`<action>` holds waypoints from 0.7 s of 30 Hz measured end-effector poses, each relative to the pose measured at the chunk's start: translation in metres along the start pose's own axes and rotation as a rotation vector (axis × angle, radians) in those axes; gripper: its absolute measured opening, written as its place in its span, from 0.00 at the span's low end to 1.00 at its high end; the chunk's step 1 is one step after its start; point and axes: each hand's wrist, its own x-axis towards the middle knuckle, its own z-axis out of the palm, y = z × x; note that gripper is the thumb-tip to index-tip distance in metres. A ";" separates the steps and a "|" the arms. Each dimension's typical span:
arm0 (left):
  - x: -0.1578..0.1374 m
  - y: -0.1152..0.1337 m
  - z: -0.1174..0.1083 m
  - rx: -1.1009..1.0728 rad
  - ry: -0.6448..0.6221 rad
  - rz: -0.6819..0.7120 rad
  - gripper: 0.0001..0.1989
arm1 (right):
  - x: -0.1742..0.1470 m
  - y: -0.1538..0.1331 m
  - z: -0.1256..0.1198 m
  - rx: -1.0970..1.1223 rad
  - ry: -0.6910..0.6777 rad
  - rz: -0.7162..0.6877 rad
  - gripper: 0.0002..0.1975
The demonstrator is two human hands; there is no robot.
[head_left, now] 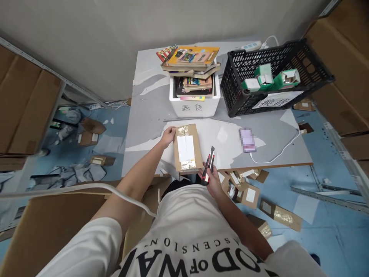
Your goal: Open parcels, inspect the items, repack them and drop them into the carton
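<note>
A taped cardboard box (196, 148) with a white label lies at the near edge of the table. My left hand (168, 137) grips its far left corner, fingers closed at the side. In my right hand (213, 182) is a red and black box cutter (208, 169), its blade pointing away from me. That hand is by the box's near right corner, and its fingertips seem to touch the box there. Some of the right fingers are hidden behind the cutter.
A white bin (194, 107) heaped with books stands behind the box. To its right is a black crate (245, 102) holding several green and white boxes. A phone (247, 140) lies on the table (144, 127) with a charging cable. Cardboard boxes (250, 195) litter the floor.
</note>
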 end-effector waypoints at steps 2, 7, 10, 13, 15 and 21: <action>-0.002 -0.003 0.000 -0.026 0.005 0.005 0.16 | 0.003 -0.001 0.002 0.013 0.027 -0.007 0.23; -0.006 -0.003 0.002 -0.061 0.016 -0.021 0.14 | 0.009 -0.006 -0.001 -0.008 0.025 -0.019 0.26; -0.011 0.000 0.003 -0.099 0.045 -0.045 0.13 | 0.011 -0.010 -0.003 -0.022 0.009 -0.040 0.26; -0.019 0.005 -0.004 -0.156 0.058 -0.060 0.13 | 0.018 -0.023 -0.004 -0.069 -0.023 -0.048 0.25; -0.027 0.007 -0.013 -0.201 0.058 -0.042 0.14 | 0.028 -0.039 -0.004 -0.120 -0.043 -0.045 0.24; -0.064 -0.007 -0.040 -0.233 0.118 -0.002 0.21 | 0.088 -0.111 0.011 -0.251 -0.103 -0.143 0.14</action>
